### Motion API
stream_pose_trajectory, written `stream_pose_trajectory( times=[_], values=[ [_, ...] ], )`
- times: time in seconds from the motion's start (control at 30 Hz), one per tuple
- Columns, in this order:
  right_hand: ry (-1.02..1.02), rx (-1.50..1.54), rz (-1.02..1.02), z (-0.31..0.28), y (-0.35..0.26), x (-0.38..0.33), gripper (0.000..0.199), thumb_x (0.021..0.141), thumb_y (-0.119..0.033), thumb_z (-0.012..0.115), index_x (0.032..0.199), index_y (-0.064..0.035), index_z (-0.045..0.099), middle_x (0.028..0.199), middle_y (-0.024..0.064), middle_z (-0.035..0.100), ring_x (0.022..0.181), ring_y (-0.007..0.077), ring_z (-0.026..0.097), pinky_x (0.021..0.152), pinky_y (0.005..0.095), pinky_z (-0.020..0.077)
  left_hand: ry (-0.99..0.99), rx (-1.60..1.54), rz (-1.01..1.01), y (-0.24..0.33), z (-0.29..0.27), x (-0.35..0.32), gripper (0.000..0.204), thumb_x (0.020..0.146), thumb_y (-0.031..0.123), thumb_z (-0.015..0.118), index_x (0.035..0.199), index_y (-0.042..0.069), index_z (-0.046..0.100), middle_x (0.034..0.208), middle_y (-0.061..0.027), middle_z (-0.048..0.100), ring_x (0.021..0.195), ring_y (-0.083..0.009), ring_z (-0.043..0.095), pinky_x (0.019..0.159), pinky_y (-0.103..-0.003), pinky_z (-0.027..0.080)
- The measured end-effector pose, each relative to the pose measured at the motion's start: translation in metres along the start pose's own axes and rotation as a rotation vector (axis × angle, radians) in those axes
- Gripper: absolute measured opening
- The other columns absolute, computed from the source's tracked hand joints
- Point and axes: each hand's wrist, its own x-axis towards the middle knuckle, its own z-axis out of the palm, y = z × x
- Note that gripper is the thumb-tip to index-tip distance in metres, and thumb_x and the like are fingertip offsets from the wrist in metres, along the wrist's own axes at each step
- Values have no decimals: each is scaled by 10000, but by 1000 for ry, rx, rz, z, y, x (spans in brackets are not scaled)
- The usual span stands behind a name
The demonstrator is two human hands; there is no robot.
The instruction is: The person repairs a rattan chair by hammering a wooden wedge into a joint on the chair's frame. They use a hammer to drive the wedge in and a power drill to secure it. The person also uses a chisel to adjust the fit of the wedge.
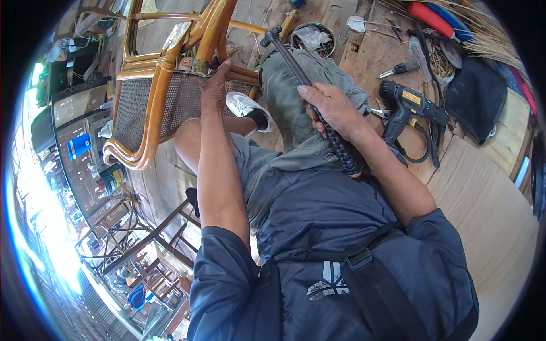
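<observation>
My right hand [333, 111] is wrapped round the handle of a hammer [293, 65], whose dark metal head points up and away over my knee. The lower part of its handle is bound in black braiding. At the far left stands a rattan chair [156, 108], with glossy bent canes and a woven mesh panel [185, 99]. My left hand [214, 91] reaches out to a joint of its frame, closed against the cane. The tips of those fingers are partly hidden, and I cannot see whether something small is between them.
Right of my knee lie a cordless drill [406, 111], a screwdriver [398, 70] and a black pouch [476, 96]. A round tin [313, 40] with small bits stands ahead. Cane strips [492, 34] pile up at far right. A dark chair frame [153, 238] is at left.
</observation>
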Motion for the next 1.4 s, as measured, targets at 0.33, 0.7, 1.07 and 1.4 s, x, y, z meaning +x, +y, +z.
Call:
stream_pose_trajectory(
  times=[0.33, 0.7, 1.07, 1.4],
  values=[
    [10, 45, 30, -2, -3, 4, 393, 929, -406, 528, 839, -24, 499, 588, 15, 466, 401, 89, 456, 352, 237, 355, -12, 426, 112, 21, 4, -32, 600, 744, 234, 770, 1190, -56, 493, 1063, -125, 591, 917, -191, 574, 817, -323, 469],
    [11, 64, 60, -2, -1, 12, 347, 931, -371, 533, 837, -39, 502, 594, 12, 469, 402, 88, 459, 340, 241, 358, 281, 1511, 792, 79, -12, -101, 685, 715, 252, 752, 1297, 76, 437, 1257, -131, 493, 1204, -318, 428, 1013, -453, 319],
    [18, -48, -21, 6, 3, 9, 371, 922, -334, 554, 734, -19, 505, 565, 22, 489, 396, 96, 477, 356, 251, 360, 56, 1739, 953, 114, -26, -46, 770, 658, 377, 777, 1295, 114, 436, 1342, -60, 463, 1283, -285, 375, 973, -457, 324],
    [-3, -128, -73, 8, 7, 6, 372, 919, -336, 556, 726, -24, 499, 539, 7, 477, 401, 92, 482, 368, 257, 370, 79, 1781, 1174, 109, -29, -48, 624, 654, 387, 767, 1181, 157, 522, 1154, -3, 542, 1134, -229, 459, 937, -460, 305]
  ],
)
